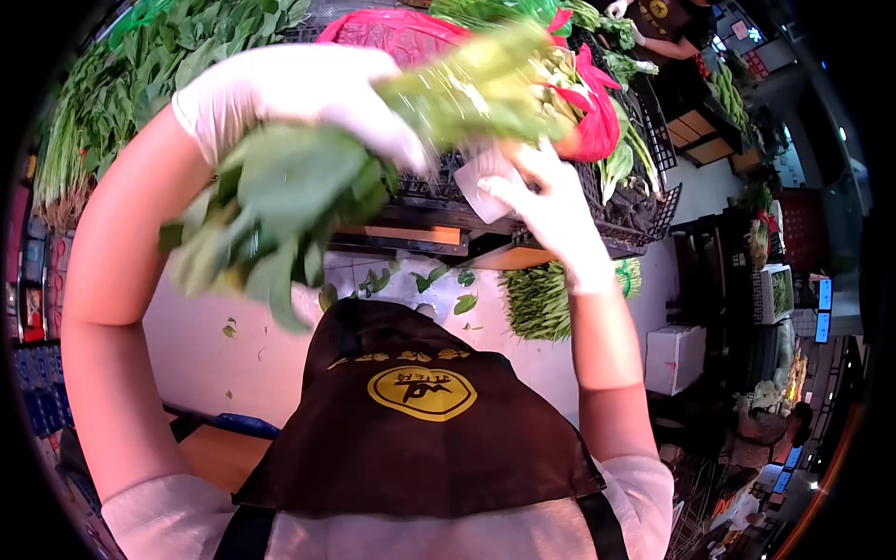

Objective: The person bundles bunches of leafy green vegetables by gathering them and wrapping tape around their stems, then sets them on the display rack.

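Note:
A bunch of leafy greens (299, 191) with thick pale stalks is gripped in my left hand (317, 89), which wears a white glove. The dark leaves hang down to the left, and the stalks point up and right, blurred by motion. My right hand (551, 191), also gloved, is closed just below the stalk ends. Its fingers pinch a pale flat piece (490, 185); whether it is a blade or a card I cannot tell. Behind the right hand sits a bright pink plastic bag (597, 112) by more greens.
Long-stemmed greens (140, 84) are heaped at the back left. Black crates (644, 219) line the counter. Loose leaves (465, 303) and a bundle of green stalks (539, 301) lie below the counter. At top right, a co-worker's gloved hands (621, 11) handle greens. A white box (676, 359) stands right.

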